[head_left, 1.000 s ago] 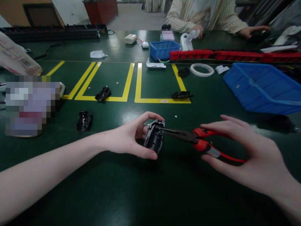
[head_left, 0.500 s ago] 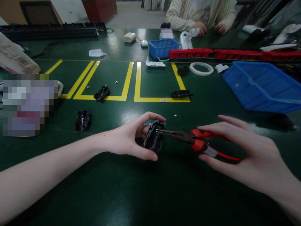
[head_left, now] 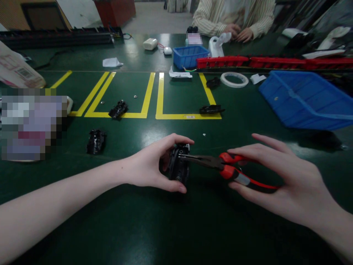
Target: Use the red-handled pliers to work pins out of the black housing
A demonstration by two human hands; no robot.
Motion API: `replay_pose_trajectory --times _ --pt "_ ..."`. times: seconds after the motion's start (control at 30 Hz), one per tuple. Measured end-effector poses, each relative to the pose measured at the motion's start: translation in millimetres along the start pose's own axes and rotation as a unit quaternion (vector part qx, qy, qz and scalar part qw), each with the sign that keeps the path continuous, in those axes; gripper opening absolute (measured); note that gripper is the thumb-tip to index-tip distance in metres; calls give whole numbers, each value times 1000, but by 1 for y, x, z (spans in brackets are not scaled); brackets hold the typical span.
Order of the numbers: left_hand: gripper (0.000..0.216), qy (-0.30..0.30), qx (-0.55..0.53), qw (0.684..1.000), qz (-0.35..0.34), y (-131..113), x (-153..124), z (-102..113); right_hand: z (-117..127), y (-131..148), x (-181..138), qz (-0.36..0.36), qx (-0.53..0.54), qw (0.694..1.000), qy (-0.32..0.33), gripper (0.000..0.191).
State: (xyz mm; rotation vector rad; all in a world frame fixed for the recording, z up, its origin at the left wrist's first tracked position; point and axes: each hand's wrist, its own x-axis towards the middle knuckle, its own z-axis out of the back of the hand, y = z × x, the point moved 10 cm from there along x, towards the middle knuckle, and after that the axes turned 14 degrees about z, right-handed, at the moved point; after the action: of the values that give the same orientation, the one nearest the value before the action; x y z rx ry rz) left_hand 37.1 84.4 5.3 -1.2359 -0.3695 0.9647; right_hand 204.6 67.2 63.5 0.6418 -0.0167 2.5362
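Between the thumb and fingers of my left hand [head_left: 154, 165] is a black plastic part [head_left: 179, 169], held a little above the green table. My right hand [head_left: 286, 176] is closed round the handles of red-and-black long-nose pliers [head_left: 228, 165], its index finger stretched out. The plier tips reach into the upper portion of the black part; whether they grip anything there I cannot make out. Left of my hands lies a similar black part [head_left: 96, 141]. Another black part [head_left: 118, 109] rests on the yellow tape, as does a narrow black piece [head_left: 211, 109].
A large blue bin [head_left: 309, 99] stands at the right, a smaller blue basket [head_left: 190, 57] at the back. Near them are a tape roll [head_left: 234, 80] and a long red strip [head_left: 264, 63]. A person in a striped sleeve [head_left: 209, 22] sits across the table [head_left: 138, 221].
The black part has turned slightly in my left hand and now stands more upright. The pliers have shifted a little left with my right hand. Across the table, the person's hands have come together.
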Motion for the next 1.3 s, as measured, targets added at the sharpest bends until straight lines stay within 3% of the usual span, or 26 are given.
replay_pose_trajectory --times 0.33,0.8,1.03,1.3 --pt "71 -49 84 995 -34 -12 -3 3 4 4 1 27 -9 1000 5 39" --pt "80 -74 131 984 -98 -21 -8 3 -1 0 0 15 8 1000 12 39" --pt "81 -96 177 976 -81 -18 -6 2 -11 -2 1 16 32 999 23 43" --pt "79 -92 184 976 -69 -17 -6 1 3 3 0 46 -10 999 16 46"
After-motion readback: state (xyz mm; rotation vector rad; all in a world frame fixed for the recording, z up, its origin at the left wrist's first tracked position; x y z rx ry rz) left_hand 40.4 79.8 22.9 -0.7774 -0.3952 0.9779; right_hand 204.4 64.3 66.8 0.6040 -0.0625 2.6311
